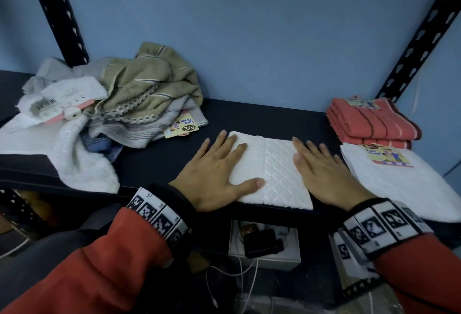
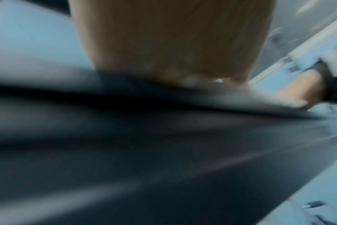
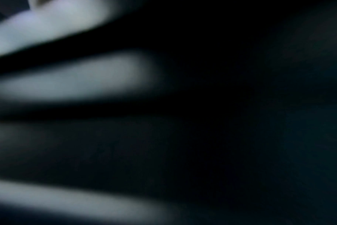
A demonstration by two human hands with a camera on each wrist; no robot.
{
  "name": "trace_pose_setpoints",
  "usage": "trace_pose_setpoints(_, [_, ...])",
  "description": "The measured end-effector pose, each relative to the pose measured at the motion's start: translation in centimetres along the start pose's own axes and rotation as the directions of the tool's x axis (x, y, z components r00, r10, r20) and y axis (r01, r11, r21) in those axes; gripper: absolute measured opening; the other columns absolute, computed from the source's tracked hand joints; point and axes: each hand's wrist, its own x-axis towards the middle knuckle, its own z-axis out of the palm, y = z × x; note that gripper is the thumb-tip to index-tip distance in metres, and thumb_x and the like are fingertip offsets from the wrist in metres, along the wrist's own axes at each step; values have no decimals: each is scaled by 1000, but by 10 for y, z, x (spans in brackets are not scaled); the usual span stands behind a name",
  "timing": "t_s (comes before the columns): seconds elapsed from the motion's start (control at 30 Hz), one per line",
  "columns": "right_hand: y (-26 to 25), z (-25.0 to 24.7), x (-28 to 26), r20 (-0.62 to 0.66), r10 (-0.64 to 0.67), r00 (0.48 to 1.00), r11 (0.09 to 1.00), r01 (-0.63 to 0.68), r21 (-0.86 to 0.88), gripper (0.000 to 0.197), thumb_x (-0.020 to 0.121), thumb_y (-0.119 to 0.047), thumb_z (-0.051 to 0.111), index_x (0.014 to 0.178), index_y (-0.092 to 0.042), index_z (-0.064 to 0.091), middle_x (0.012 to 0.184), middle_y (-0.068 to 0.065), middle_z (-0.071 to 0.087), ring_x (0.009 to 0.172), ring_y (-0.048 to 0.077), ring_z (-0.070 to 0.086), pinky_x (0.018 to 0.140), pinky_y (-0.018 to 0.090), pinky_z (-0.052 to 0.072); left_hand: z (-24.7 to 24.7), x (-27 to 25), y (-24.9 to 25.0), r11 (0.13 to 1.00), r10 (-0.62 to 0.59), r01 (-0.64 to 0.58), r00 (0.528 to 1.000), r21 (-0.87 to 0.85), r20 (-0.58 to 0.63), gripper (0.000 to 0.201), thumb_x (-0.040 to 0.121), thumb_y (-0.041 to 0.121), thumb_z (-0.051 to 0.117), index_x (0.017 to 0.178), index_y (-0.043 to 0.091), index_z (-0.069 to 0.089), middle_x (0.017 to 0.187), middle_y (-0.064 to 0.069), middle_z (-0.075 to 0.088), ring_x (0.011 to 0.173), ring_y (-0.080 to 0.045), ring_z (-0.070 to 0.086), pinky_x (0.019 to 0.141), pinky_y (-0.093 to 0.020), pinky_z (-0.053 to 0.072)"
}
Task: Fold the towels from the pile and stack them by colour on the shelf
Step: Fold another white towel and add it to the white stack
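Dark shelf (image 1: 262,116) under my palms, both my left hand (image 1: 219,176) and right hand (image 1: 324,174) lie flat, fingers spread, on the folded white towel (image 1: 272,174) between them; I should press outward evenly before lifting it onto the white stack (image 1: 404,189) beside my right hand.

Bare shelf (image 1: 159,164) between pile (image 1: 139,99), folded towel (image 1: 272,171)

shelf (image 1: 249,114) dark | left: towel pile (image 1: 112,104) | centre: folded white towel (image 1: 272,171) | right: red stack (image 1: 371,124), white stack (image 1: 409,184)

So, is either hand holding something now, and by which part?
Nothing is gripped. The left hand and right hand lie flat, pressing the folded white towel at its left and right sides.
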Motion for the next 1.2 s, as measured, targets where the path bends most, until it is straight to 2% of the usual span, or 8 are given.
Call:
trace_pose_setpoints(0.23, [12, -1, -11, -106, -121, 987, 979, 137, 151, 69, 102, -19, 36, 158, -43, 4, 168, 2, 16, 154, 27, 19, 122, 54, 21, 7, -9, 44, 961, 239, -244, 970, 132, 51, 76, 94, 74, 38, 159, 42, 17, 170, 2, 9, 157, -27, 0, 127, -46, 3])
trace_pose_setpoints(0.37, [6, -13, -23, -110, -157, 981, 964, 177, 200, 91, 96, -4, 49, 156, -50, -1, 170, 1, 5, 156, 18, 10, 123, 49, 22, -6, -8, 35, 915, 278, -288, 958, -283, -75, 34, 107, 42, 42, 134, 29, 57, 137, 3, 60, 137, -22, 46, 114, -40, 33])
trace_pose_setpoints(0.53, [2, -31, -31, -277, -276, 920, 843, 370, 390, 25, 95, -19, 68, 117, -32, 69, 135, -21, 59, 126, -2, 52, 106, 23, 40, -48, -17, 21, 531, 124, -264, 964, -805, -234, 31, 106, 25, 48, 111, 2, 68, 106, -18, 70, 98, -14, 62, 89, -34, 48])
trace_pose_setpoints(0.63, [-15, -67, -47, -380, -293, 878, 764, 453, 459, 12, 94, -16, 69, 81, -16, 69, 67, -6, 59, 66, 5, 50, 58, 25, 35, -77, -35, 24, 555, 126, -338, 937, -760, -325, 16, 99, 17, 64, 109, 4, 66, 99, -8, 73, 91, -17, 66, 81, -31, 51])
trace_pose_setpoints(0.77, [-52, -112, -61, -493, -381, 782, 671, 601, 434, 8, 92, -7, 70, 91, -14, 74, 77, 0, 70, 74, 10, 65, 66, 26, 49, -107, -49, 42, 705, 175, -449, 860, -549, -479, 39, 86, 28, 81, 118, 21, 58, 94, -1, 75, 86, -22, 72, 75, -42, 57])
trace_pose_setpoints(0.97, [-87, -118, -47, -434, -413, 800, 668, 591, 453, 15, 90, -26, 75, 98, -13, 72, 86, 11, 75, 79, 33, 71, 68, 52, 58, -98, -33, 39, 897, 74, -341, 745, -283, -663, 35, 91, 33, 71, 123, 29, 58, 66, 9, 63, 59, -10, 57, 57, -30, 43])
trace_pose_setpoints(1.07, [-75, -113, -42, -200, -422, 884, 604, 439, 665, 33, 78, -25, 79, 107, -12, 71, 94, 9, 78, 87, 26, 76, 74, 38, 63, -89, -27, 16, 727, -67, -371, 800, -578, -597, 38, 90, 25, 72, 127, 25, 61, 75, -7, 72, 70, -29, 68, 64, -39, 56])
trace_pose_setpoints(1.2, [-36, -82, -29, 41, -385, 922, 498, 170, 850, 37, 83, -18, 78, 112, 2, 69, 112, 17, 74, 97, 36, 71, 79, 39, 61, -70, -16, 2, 357, -343, -198, 881, -913, -325, 15, 94, 12, 70, 109, 10, 72, 90, -10, 78, 76, -16, 70, 64, -32, 57])
